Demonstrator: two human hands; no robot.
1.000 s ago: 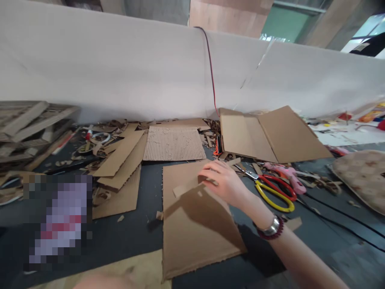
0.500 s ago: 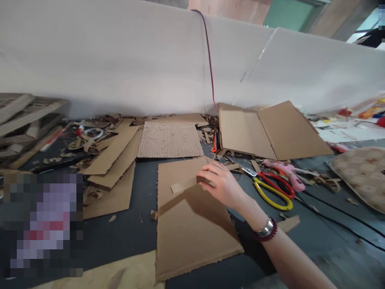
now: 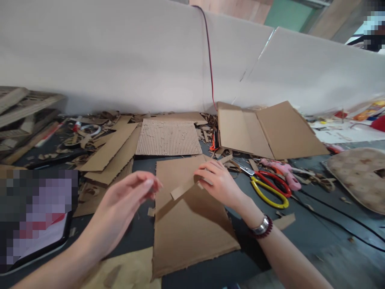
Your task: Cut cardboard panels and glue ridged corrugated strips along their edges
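My right hand [image 3: 221, 182] has its fingers curled round one end of a narrow cardboard strip [image 3: 182, 190]. The strip's other end points left, just above a large cardboard sheet [image 3: 192, 237] that lies on the dark table. To the left of the strip is my left hand [image 3: 129, 200], its fingertips bent together and slightly blurred. I see nothing between them, and they are apart from the strip. Beyond the sheet lies a ribbed corrugated piece [image 3: 169, 137]. Scissors [image 3: 267, 186] with red and yellow handles rest to the right of my right hand.
A pink glue gun [image 3: 282, 172] with a black cable lies behind the scissors. A folded cardboard panel [image 3: 264, 132] leans near the white partition [image 3: 120, 56]. Cardboard pieces [image 3: 110, 150] and scraps lie at left, above a partly blurred tablet-like device [image 3: 45, 237]. A patterned pad [image 3: 357, 176] is at right.
My left hand has entered from the lower left and come close to the strip. The strip shows more of its length from my right hand, which stays nearly in place. The view has shifted slightly.
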